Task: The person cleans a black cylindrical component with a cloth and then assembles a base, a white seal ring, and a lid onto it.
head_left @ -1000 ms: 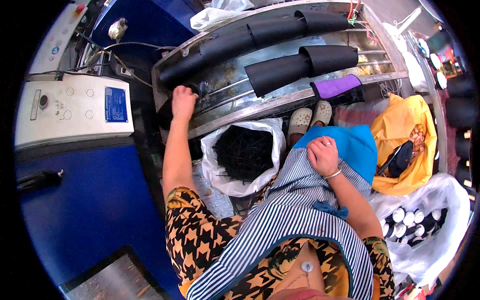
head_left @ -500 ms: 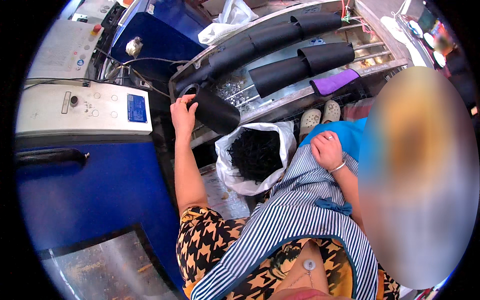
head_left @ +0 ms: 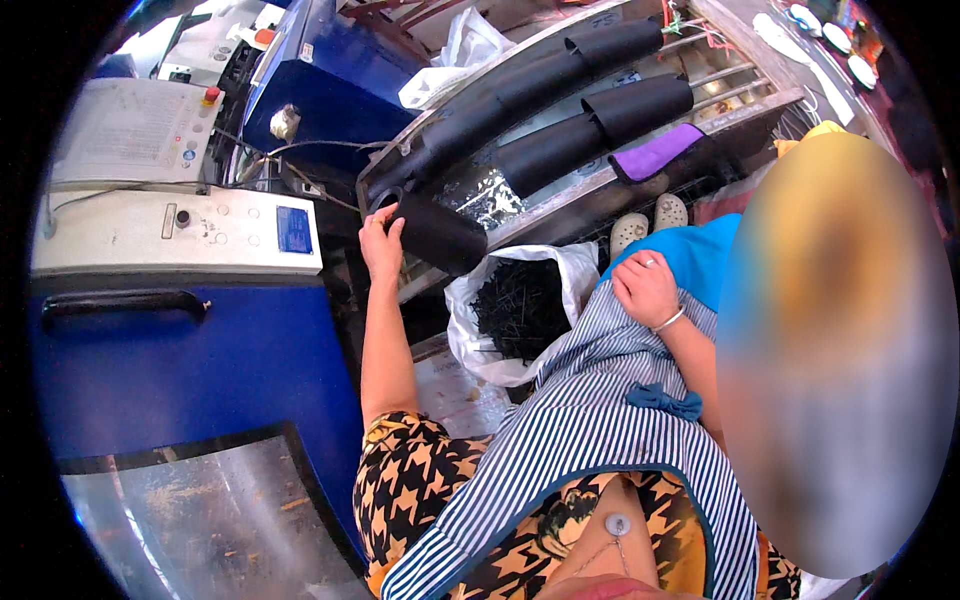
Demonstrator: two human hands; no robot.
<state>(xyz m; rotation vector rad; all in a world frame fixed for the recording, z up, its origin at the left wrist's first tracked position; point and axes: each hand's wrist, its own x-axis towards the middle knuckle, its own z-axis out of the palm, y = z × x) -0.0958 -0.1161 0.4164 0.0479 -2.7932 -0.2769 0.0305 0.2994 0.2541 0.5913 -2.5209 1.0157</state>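
Note:
My left hand (head_left: 383, 247) reaches forward and grips the rim of a black plastic tube (head_left: 440, 232), with the thumb by its open end. The tube lies slantwise at the near left corner of a metal-framed rack (head_left: 560, 210). Further black tubes (head_left: 555, 153), joined end to end in rows, lie on the rack. My right hand (head_left: 643, 288) rests on my lap over the striped apron (head_left: 590, 375), fingers lightly bent, nothing in it. Between my arms stands a white sack (head_left: 470, 350) of thin black scraps (head_left: 520, 312).
At left stands a blue machine (head_left: 200, 370) with a black handle (head_left: 125, 308), a window and a pale control panel (head_left: 180, 232). A purple cloth (head_left: 657, 153) hangs over the rack's near edge. White plastic (head_left: 465, 55) lies behind. A large blurred patch hides the right side.
The whole view has shifted slightly, showing more of the machine at left. My left hand stays on the tube's rim, and my right hand stays on my lap.

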